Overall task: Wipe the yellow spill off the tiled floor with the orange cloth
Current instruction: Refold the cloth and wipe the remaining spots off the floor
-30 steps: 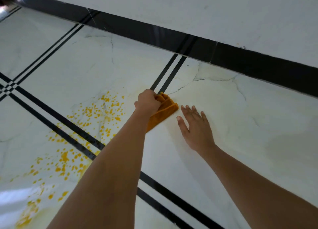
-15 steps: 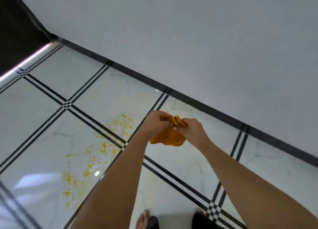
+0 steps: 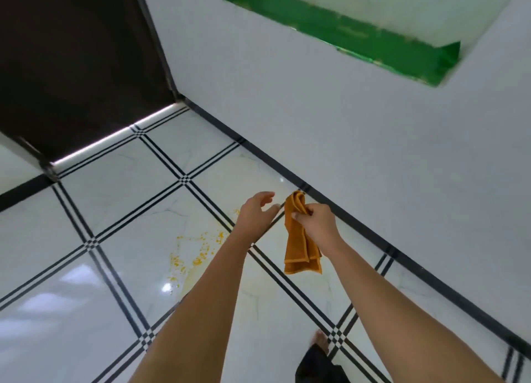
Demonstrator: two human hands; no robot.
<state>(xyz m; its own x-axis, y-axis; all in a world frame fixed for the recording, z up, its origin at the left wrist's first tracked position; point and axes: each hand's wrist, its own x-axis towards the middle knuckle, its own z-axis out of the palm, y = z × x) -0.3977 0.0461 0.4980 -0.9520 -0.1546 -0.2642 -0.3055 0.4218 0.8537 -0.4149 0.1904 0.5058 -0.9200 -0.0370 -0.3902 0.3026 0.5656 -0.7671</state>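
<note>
The orange cloth (image 3: 300, 240) hangs folded in the air, well above the floor, pinched near its top by my right hand (image 3: 317, 224). My left hand (image 3: 257, 211) is just left of the cloth, fingers spread, holding nothing. Below my left forearm the yellow spill (image 3: 191, 253) lies as scattered specks and a faint smear on the white tiled floor (image 3: 115, 267), partly hidden by that arm. A few more specks show near my left wrist.
A white wall (image 3: 373, 138) with a black skirting strip (image 3: 373, 239) runs along the right. A green-lined recess (image 3: 359, 34) sits high in the wall. A dark door (image 3: 71, 60) stands at the back left. My bare foot (image 3: 320, 341) and dark trouser leg are at the bottom.
I have risen from the floor, so the tiles look much farther away. The cloth passed from my left hand to my right; my left hand let go and opened.
</note>
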